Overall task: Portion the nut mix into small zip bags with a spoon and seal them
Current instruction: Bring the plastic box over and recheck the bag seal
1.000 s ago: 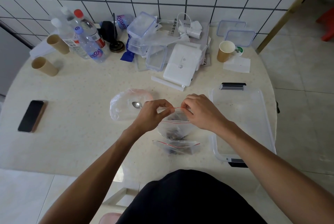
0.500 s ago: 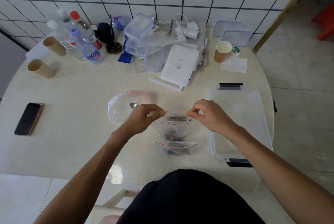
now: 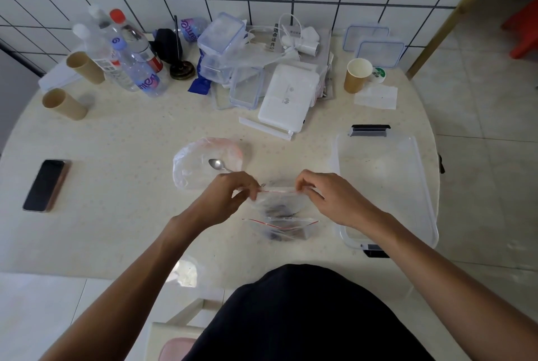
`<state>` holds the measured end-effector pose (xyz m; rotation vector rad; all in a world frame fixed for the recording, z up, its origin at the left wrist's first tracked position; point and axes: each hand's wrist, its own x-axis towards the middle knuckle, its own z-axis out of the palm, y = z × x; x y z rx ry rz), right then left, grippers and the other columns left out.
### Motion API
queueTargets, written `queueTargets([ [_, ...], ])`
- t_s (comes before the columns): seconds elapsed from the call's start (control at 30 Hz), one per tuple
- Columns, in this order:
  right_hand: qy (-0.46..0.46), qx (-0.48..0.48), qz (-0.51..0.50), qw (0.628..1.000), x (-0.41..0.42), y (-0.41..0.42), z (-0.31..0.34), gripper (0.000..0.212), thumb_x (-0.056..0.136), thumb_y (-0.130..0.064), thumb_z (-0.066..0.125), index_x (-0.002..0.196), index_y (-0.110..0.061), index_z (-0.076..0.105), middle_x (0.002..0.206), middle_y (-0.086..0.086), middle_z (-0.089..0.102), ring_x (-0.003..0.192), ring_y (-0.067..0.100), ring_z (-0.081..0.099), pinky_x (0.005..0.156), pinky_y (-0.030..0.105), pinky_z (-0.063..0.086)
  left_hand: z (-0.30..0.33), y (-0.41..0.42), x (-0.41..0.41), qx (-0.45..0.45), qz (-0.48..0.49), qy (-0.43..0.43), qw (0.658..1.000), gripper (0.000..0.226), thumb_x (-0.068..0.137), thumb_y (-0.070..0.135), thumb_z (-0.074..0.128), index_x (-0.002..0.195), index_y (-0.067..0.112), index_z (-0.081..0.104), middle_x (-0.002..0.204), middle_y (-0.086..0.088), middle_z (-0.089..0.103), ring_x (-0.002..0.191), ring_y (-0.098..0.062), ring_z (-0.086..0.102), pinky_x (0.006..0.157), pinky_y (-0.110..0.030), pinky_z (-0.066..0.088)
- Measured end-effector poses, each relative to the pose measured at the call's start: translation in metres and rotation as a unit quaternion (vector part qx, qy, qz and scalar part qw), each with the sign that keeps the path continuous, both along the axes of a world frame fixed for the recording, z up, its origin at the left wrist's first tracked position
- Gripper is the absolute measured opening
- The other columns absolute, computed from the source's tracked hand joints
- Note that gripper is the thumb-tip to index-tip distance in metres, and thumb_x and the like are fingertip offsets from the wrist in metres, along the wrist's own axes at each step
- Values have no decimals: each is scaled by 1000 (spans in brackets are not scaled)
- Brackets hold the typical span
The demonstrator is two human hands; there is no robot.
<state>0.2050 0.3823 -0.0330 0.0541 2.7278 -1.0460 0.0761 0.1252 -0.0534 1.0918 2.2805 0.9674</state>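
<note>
A small clear zip bag with dark nut mix inside is held just above the table. My left hand pinches the left end of its red zip strip. My right hand pinches the right end. Another filled zip bag with a red strip lies flat on the table just below it. A metal spoon rests on a crumpled clear plastic bag beyond my left hand; its handle runs under my fingers.
A large clear plastic bin with black latches stands at the right. A phone lies at the left. Bottles, paper cups, small clear boxes and a white device crowd the far side of the table.
My hands have moved apart along the zip strip, from close together at its middle out to its two ends. The bag has sunk slightly toward the table.
</note>
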Motion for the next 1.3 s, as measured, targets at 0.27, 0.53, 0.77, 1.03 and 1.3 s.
queueTargets([
  [0.27, -48, -25, 19, 998, 20, 1, 1, 31, 101, -34, 50, 120, -22, 72, 113, -21, 64, 97, -12, 56, 87, 12, 41, 14, -3, 21, -83, -10, -106, 991, 29, 96, 46, 56, 111, 32, 77, 110, 24, 70, 104, 1, 63, 95, -28, 51],
  [0.53, -35, 82, 76, 993, 32, -6, 3, 56, 86, -66, 66, 122, -24, 70, 120, -13, 65, 107, 11, 57, 91, 26, 46, 5, -6, 38, -61, -9, 5, 998, 38, 85, 72, 67, 96, 37, 77, 97, 26, 70, 93, 3, 65, 84, -33, 56],
  [0.77, 35, 13, 3, 999, 37, -18, -4, 18, 97, -24, 69, 96, -11, 80, 93, -1, 75, 85, 15, 66, 83, 37, 52, -4, -7, 47, 0, 42, -10, 999, 21, 92, 48, 74, 93, 29, 81, 90, 21, 73, 81, -3, 68, 72, -27, 53],
  [1.03, 17, -127, -175, 976, 28, -18, -21, 6, 88, -14, 80, 88, -15, 74, 82, -6, 72, 79, 8, 67, 75, 22, 54, -10, 3, 45, 15, 116, -69, 991, 11, 94, 19, 76, 100, 28, 75, 86, 12, 77, 82, -6, 70, 80, -25, 54],
  [1.3, 44, -181, -185, 965, 15, -3, 14, 11, 96, -8, 69, 102, -4, 76, 81, 7, 75, 65, 2, 61, 68, 18, 47, 29, 31, 34, -2, 116, 23, 993, 14, 102, 24, 64, 97, 18, 75, 87, 16, 70, 83, 7, 62, 71, -10, 43],
])
